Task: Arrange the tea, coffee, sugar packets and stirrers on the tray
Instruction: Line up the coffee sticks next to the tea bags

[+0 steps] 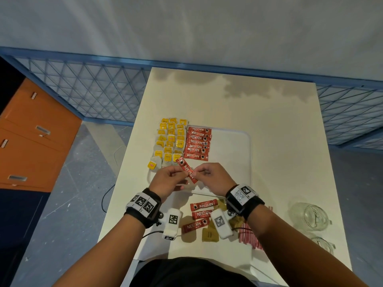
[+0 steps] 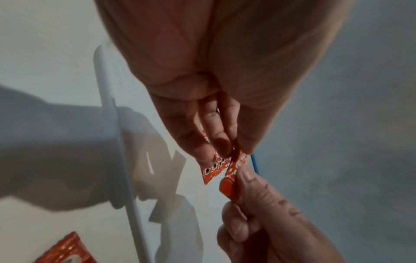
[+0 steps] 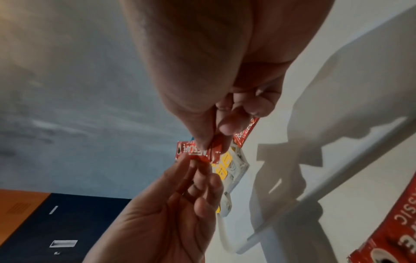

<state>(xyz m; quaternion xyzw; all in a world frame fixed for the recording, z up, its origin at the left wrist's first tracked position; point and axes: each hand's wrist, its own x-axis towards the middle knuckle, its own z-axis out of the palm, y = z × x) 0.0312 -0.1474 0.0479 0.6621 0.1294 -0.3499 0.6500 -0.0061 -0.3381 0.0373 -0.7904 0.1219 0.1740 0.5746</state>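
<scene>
Both hands hold one red coffee sachet (image 1: pixel 187 169) just above the near edge of the white tray (image 1: pixel 232 141). My left hand (image 1: pixel 179 173) pinches its far part (image 2: pixel 234 160) and my right hand (image 1: pixel 198 172) pinches its near part (image 3: pixel 195 153). Several yellow-tagged tea bags (image 1: pixel 170 139) fill the tray's left side. Beside them lies a column of coffee sachets (image 1: pixel 198 142). On the table near me lie three loose coffee sachets (image 1: pixel 202 213), brown sugar packets (image 1: pixel 210 234) and red stirrers (image 1: pixel 248 237), partly hidden by my right wrist.
Two empty glass jars (image 1: pixel 313 216) stand at the table's near right. The tray's right half is bare. An orange drawer cabinet (image 1: pixel 31 137) stands left of the table, and a blue mesh fence (image 1: pixel 93 90) runs behind it.
</scene>
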